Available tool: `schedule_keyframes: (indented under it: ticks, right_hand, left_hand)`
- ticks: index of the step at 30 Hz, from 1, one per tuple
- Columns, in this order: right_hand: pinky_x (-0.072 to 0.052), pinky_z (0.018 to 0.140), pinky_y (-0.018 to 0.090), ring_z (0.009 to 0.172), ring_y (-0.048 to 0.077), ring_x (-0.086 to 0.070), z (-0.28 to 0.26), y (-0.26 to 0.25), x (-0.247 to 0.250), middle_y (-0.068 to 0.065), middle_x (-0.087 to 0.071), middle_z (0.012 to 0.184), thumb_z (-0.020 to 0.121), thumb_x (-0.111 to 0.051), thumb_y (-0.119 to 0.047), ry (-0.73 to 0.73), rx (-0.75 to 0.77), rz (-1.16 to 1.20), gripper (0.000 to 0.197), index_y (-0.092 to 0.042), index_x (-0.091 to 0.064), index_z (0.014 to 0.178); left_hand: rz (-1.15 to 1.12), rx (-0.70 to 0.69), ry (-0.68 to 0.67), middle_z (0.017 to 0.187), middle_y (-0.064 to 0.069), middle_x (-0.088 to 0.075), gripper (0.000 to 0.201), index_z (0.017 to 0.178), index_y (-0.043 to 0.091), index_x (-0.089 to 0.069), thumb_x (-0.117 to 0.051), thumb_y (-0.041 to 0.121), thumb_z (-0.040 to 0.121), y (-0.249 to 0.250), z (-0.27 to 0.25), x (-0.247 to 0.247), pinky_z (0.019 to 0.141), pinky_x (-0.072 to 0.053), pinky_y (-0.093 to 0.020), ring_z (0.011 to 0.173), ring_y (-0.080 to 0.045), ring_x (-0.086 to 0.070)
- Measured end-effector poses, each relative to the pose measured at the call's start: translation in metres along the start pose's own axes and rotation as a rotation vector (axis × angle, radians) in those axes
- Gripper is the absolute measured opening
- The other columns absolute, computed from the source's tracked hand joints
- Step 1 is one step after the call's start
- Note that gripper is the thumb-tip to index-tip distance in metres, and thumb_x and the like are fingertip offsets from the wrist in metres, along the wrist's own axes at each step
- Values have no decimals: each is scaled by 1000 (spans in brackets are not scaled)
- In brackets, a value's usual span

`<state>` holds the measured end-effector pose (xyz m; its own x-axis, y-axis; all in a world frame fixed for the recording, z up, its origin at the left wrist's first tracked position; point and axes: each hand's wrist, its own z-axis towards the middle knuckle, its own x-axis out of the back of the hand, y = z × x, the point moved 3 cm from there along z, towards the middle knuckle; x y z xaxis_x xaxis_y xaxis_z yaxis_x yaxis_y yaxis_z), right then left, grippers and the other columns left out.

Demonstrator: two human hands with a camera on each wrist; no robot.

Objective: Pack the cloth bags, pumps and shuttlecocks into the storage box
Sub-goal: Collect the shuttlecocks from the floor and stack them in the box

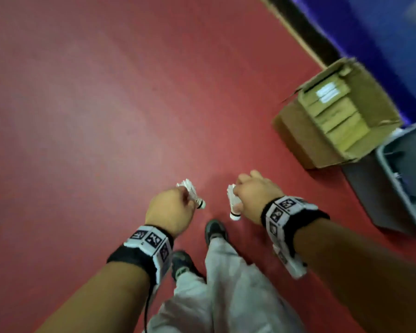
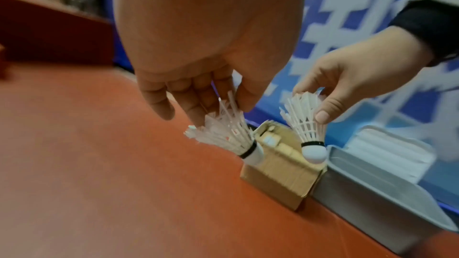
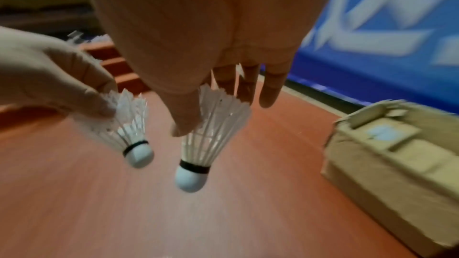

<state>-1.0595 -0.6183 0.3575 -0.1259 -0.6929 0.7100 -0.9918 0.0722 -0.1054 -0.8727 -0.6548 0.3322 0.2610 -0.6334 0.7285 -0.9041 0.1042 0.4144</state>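
Observation:
I stand on a red floor with a white feather shuttlecock in each hand, cork ends hanging down. My left hand (image 1: pixel 189 197) (image 2: pixel 221 113) pinches a frayed shuttlecock (image 1: pixel 193 192) (image 2: pixel 231 136) (image 3: pixel 129 130) by its feathers. My right hand (image 1: pixel 235 197) (image 3: pixel 213 113) pinches a cleaner shuttlecock (image 1: pixel 233 204) (image 2: pixel 308 127) (image 3: pixel 211 138) the same way. The grey storage box (image 1: pixel 370 195) (image 2: pixel 360 189) stands open on the floor to the right, beyond my right hand. Its inside is blurred.
An open cardboard carton (image 1: pixel 305 138) (image 2: pixel 273 185) (image 3: pixel 387 166) sits on the floor against the storage box's far side. A blue banner wall (image 1: pixel 370 32) runs behind both. A white lid (image 2: pixel 387 148) leans behind the grey box. My feet (image 1: pixel 215 230) are below the hands.

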Motion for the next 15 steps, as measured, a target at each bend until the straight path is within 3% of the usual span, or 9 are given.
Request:
schedule_keyframes:
  ticks: [5,7,9,12,15]
  right_hand:
    - [-46,89,41,113,26,-42,-191,72,82,2,-54,111,88,-58,-34,350,-303,235,24,-20,-58,107]
    - [-47,90,41,114,26,-42,-266,92,89,2,-54,113,88,-57,-31,471,-416,279,24,-20,-59,109]
    - [-45,87,39,114,25,-42,-333,111,85,3,-53,113,89,-57,-28,553,-535,335,22,-22,-57,110]
    - [-44,82,39,113,26,-43,-416,138,66,4,-54,112,89,-57,-25,637,-694,375,18,-20,-57,106]
    - [-48,87,42,115,28,-45,-480,169,41,5,-54,113,91,-54,-27,682,-818,452,22,-17,-58,109]
  left_hand:
    - [191,-360,25,92,-11,-69,13,84,16,-61,-53,26,87,182,-68,91,68,-45,-33,93,-35,-62]
    - [249,-500,28,86,-9,-66,16,71,20,-55,-53,25,87,246,-105,105,65,-41,-31,90,-34,-62]
    - [310,-635,30,82,-8,-64,25,64,21,-47,-51,27,88,306,-139,107,67,-45,-33,87,-34,-62]
    - [409,-794,47,85,-10,-66,29,66,18,-47,-46,32,91,378,-186,96,69,-48,-35,85,-35,-62]
    - [493,-911,59,86,-9,-66,22,69,18,-46,-47,31,87,431,-225,72,66,-45,-32,85,-33,-62]
